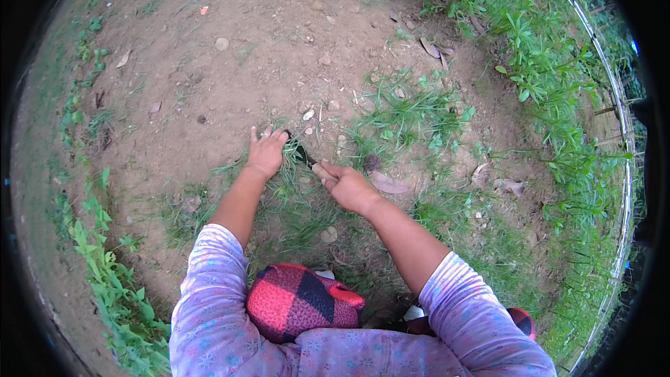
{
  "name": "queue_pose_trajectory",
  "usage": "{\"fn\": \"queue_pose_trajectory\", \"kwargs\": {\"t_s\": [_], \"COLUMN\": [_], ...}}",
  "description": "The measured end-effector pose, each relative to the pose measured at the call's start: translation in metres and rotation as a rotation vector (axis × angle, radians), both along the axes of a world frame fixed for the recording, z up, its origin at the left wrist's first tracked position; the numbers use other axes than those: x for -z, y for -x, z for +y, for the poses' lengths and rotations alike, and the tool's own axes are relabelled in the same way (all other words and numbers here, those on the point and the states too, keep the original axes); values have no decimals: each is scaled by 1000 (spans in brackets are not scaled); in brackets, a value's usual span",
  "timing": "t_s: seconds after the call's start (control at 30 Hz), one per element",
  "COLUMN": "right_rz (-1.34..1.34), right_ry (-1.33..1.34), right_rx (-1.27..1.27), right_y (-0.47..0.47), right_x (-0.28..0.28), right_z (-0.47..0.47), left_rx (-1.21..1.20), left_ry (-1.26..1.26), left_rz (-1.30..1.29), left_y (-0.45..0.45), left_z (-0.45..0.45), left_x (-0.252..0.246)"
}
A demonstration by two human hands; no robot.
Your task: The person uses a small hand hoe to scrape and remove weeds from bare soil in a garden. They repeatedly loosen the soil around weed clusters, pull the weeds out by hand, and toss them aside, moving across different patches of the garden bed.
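My left hand [266, 153] lies palm down over a tuft of grass [291, 159], with a ring on one finger. Its fingers look spread, but the thumb and whatever is under the palm are hidden. My right hand [349, 187] is closed around the light wooden handle [320, 171] of a small hand tool. The tool's dark metal blade [302, 154] slants up and left into the grass, close to the left fingertips. Grass covers part of the blade, so its full shape cannot be made out.
Bare brown soil [172, 63] with small stones stretches ahead. Grass patches [413, 110] and a dry leaf [390, 184] lie to the right. Leafy plants [523, 52] line the right side, along a pale curved rail [623, 110]. Low vines [112, 272] grow at left. Red-and-black checked cloth [303, 298] covers my knee.
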State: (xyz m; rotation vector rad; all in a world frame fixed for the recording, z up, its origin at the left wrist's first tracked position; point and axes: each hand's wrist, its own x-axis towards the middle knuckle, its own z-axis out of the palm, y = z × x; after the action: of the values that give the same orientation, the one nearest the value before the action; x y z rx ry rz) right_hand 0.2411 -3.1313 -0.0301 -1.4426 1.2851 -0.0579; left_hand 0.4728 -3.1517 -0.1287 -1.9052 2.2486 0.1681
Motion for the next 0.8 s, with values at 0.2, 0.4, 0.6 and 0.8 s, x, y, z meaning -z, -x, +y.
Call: {"fn": "queue_pose_trajectory", "kwargs": {"t_s": [0.2, 0.4, 0.6, 0.8], "right_rz": [-21, -23, -54, -18], "right_ry": [27, 24, 86, 70], "right_rx": [17, 1, -19, 19], "right_y": [7, 16, 30, 52], "right_x": [6, -3, -9, -11], "right_z": [3, 9, 17, 22], "left_rx": [-213, -413, -306, -288], "left_ry": [-200, -221, -106, -61], "left_rz": [-62, 7, -61, 68], "left_y": [-3, -18, -8, 14], "left_z": [-22, -25, 3, 75], "left_x": [0, 21, 6, -21]}}
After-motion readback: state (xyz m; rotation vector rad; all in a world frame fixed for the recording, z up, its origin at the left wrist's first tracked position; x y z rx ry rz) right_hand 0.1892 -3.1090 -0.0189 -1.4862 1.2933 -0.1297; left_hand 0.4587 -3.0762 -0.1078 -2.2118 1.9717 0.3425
